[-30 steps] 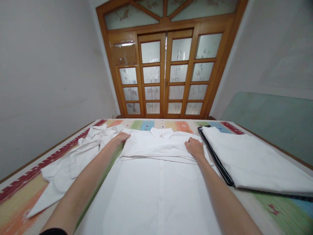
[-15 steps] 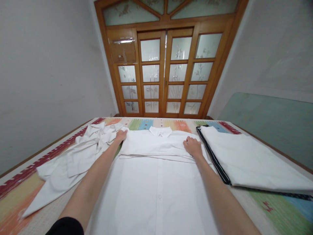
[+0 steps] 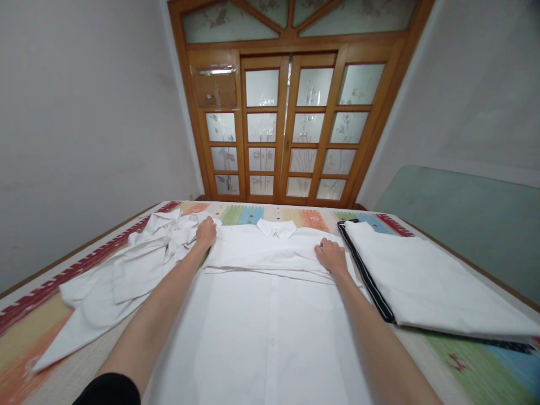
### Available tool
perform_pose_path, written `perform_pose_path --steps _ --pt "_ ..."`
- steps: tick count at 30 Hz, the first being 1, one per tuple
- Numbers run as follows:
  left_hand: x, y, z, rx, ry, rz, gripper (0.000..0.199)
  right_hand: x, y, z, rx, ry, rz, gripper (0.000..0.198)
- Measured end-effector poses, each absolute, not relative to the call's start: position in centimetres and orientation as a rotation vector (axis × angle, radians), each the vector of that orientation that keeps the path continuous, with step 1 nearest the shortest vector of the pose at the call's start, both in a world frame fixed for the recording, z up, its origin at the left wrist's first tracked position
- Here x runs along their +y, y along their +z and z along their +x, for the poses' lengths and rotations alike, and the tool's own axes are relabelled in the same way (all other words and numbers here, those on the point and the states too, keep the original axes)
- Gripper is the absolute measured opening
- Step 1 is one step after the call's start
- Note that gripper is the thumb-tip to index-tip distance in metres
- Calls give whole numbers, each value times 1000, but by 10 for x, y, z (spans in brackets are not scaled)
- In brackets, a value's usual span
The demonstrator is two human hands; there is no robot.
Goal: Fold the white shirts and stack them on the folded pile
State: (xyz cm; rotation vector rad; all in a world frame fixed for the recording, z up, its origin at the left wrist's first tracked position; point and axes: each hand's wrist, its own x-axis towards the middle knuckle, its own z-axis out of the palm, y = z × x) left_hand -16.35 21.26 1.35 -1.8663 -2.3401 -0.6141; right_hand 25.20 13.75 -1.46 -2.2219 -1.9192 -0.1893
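Note:
A white button-front shirt (image 3: 253, 326) lies flat before me, collar at the far end. Its sleeves (image 3: 261, 256) are folded across the chest in a band. At the left shoulder edge, my left hand (image 3: 206, 232) is closed on the shirt's fabric, fingertips partly hidden. My right hand (image 3: 331, 256) is closed with curled fingers on the right end of the folded sleeves, pinching the cloth there. Left of the shirt, close to my left hand, lies a crumpled white garment (image 3: 139, 264).
A neatly folded white garment (image 3: 426, 275) with a black-edged item (image 3: 371, 281) under it lies at the right. A colourful patterned cloth (image 3: 459, 360) covers the table. Beyond stand wooden glass-paned doors (image 3: 287, 129); a pale green panel (image 3: 468, 214) leans at the right wall.
My left hand has shifted slightly left and up at the shoulder, its wrist turning. My right hand stays on the folded sleeve almost unmoved. The camera view has tilted slightly.

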Motion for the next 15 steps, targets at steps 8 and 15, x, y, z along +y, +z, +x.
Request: perform_pose_path --steps 8,15 --pt "168 28 -129 -2040 -731 -2193 27 138 -18 254 -1898 -263 -2167 29" --pt "97 -22 -111 -2020 -265 -2495 61 143 -31 264 -1875 -251 -1890 38"
